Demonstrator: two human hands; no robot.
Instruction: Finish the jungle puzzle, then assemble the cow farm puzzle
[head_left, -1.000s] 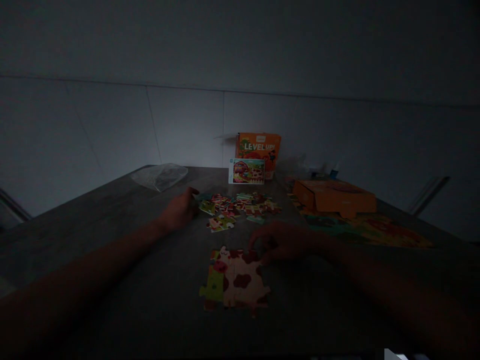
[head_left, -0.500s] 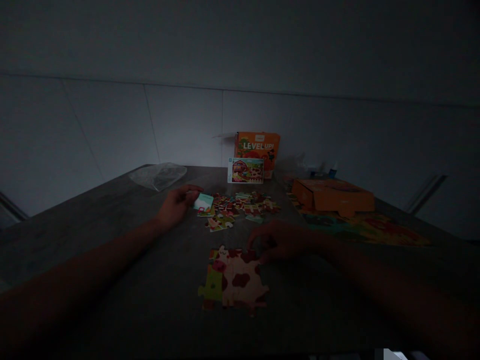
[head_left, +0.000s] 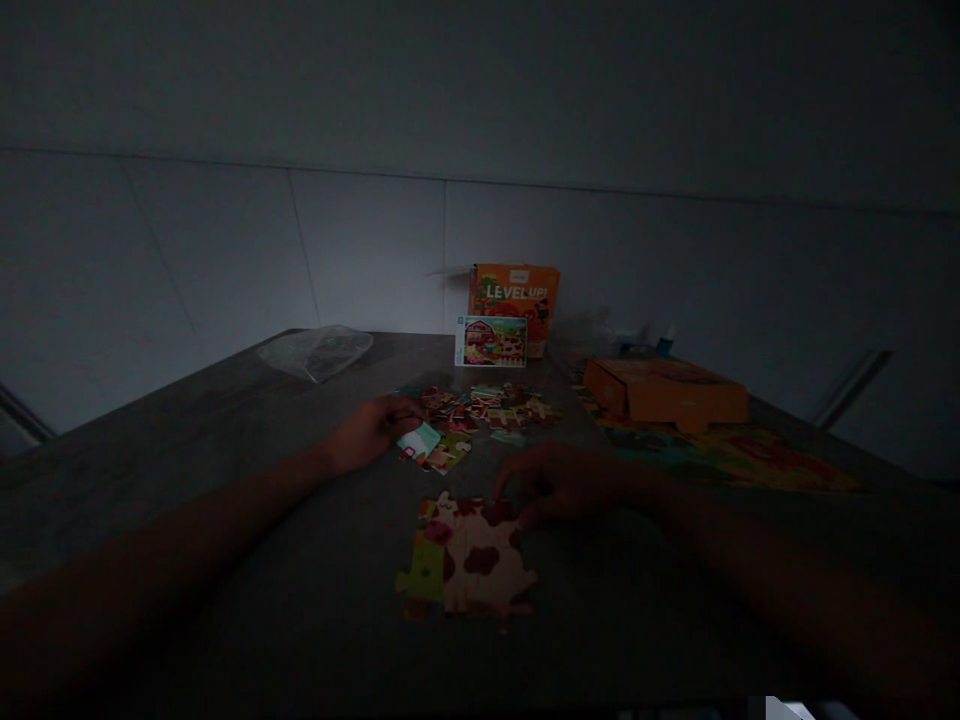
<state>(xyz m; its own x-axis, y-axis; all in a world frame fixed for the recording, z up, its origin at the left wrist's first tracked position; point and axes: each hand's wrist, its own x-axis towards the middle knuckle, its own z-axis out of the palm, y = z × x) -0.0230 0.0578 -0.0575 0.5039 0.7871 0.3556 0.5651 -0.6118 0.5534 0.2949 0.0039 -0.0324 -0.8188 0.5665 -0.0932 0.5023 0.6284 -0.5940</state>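
Note:
My left hand [head_left: 377,432] is closed on a pale blue-and-white puzzle piece [head_left: 418,440] with a bit of red on it, held over other loose pieces. Behind it lies a heap of loose puzzle pieces [head_left: 517,410]. Closer to me, several joined pieces form a puzzle section [head_left: 480,565] showing a cow with brown patches and a green part at its left. At this section's upper right corner rests my right hand [head_left: 562,482], fingers curled and apart, with nothing visible in them. Dim light blurs its fingertips.
An orange box [head_left: 517,285] stands at the back, with a farm picture card [head_left: 491,342] leaning before it. At right, an orange box lid [head_left: 667,390] sits on a colourful sheet [head_left: 735,455]. A clear plastic bag [head_left: 319,352] lies at the back left.
My left hand has moved right and nearer to me, bringing the pale blue piece over the loose pieces in front of the heap. My right hand and the cow section stay put.

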